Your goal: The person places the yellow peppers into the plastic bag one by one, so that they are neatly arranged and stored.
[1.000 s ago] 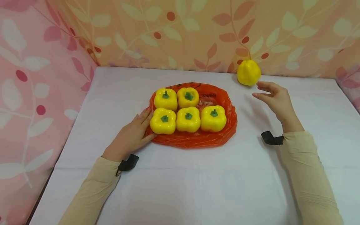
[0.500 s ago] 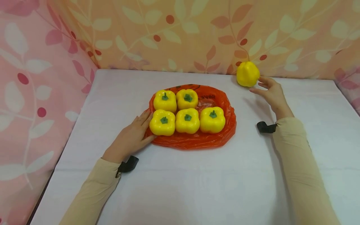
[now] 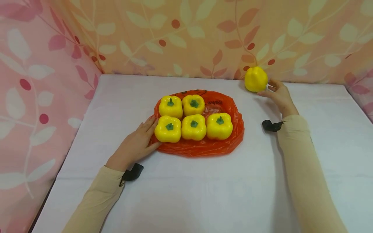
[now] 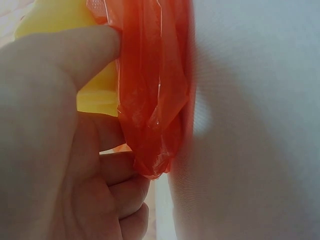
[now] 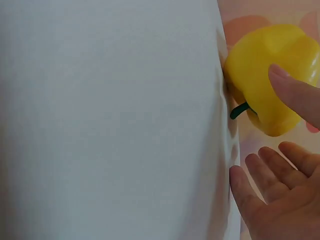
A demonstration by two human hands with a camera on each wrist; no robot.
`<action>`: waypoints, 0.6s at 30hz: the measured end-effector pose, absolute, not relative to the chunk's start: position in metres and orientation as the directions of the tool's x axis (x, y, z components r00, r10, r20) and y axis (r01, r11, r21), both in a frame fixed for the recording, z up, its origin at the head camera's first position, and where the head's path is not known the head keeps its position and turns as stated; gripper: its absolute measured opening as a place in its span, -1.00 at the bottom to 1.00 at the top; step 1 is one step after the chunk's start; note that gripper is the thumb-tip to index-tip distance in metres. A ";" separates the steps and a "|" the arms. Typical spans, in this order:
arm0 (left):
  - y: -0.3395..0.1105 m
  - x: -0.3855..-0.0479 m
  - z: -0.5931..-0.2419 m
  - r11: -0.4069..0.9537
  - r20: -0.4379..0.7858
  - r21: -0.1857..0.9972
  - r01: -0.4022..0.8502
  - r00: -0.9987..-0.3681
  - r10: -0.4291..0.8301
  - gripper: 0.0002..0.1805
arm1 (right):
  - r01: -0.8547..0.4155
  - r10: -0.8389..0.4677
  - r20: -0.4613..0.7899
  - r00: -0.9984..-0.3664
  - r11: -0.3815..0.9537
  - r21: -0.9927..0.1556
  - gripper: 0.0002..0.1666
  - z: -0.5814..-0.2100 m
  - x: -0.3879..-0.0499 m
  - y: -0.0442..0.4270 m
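Several yellow bell peppers [image 3: 193, 127] stand stem up in two rows on a crumpled red plastic bag [image 3: 201, 150]. My left hand [image 3: 132, 144] touches the bag's left end, thumb toward the front and fingers farther back. In the left wrist view, its thumb and fingertips rest against the folds of the bag [image 4: 152, 95]. A lone yellow bell pepper [image 3: 255, 79] sits at the back right, its green stem pointing down to the table in the right wrist view. Beside it is my right hand [image 3: 279, 96], fingers spread and thumb apart; contact cannot be told.
A white cloth [image 3: 204, 194] covers the table. At its back edge rises a peach leaf-patterned curtain [image 3: 163, 42], close behind the lone pepper. A pink patterned curtain [image 3: 26, 106] borders the left side. Both wrists wear a black device [image 3: 271, 125].
My right hand has moved forward and left, up to the right side of the lone bell pepper. The left hand has stayed at the bag. The head view has tilted up slightly.
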State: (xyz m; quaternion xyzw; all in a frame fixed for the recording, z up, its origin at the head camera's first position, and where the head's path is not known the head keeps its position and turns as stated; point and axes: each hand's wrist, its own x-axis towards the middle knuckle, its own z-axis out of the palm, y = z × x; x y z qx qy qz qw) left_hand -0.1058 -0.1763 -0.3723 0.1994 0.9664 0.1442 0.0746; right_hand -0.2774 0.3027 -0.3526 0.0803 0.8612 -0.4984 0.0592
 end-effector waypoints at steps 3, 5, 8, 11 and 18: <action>-0.176 -0.106 -0.372 0.878 -0.082 0.309 0.366 -0.909 0.408 -0.09 | 0.218 0.071 -0.211 -0.975 0.490 -0.844 0.08 -0.354 -0.283 0.303; -0.176 -0.105 -0.372 0.876 -0.078 0.311 0.367 -0.909 0.409 -0.09 | 0.224 0.069 -0.219 -0.973 0.494 -0.840 0.10 -0.356 -0.287 0.303; -0.176 -0.105 -0.372 0.874 -0.075 0.314 0.371 -0.908 0.412 -0.09 | 0.230 0.069 -0.226 -0.972 0.501 -0.834 0.12 -0.358 -0.292 0.303; -0.176 -0.106 -0.372 0.873 -0.073 0.313 0.374 -0.907 0.415 -0.09 | 0.238 0.074 -0.233 -0.970 0.502 -0.832 0.13 -0.361 -0.295 0.304; -0.177 -0.106 -0.373 0.873 -0.073 0.313 0.375 -0.907 0.416 -0.09 | 0.259 0.081 -0.253 -0.964 0.492 -0.831 0.17 -0.362 -0.297 0.303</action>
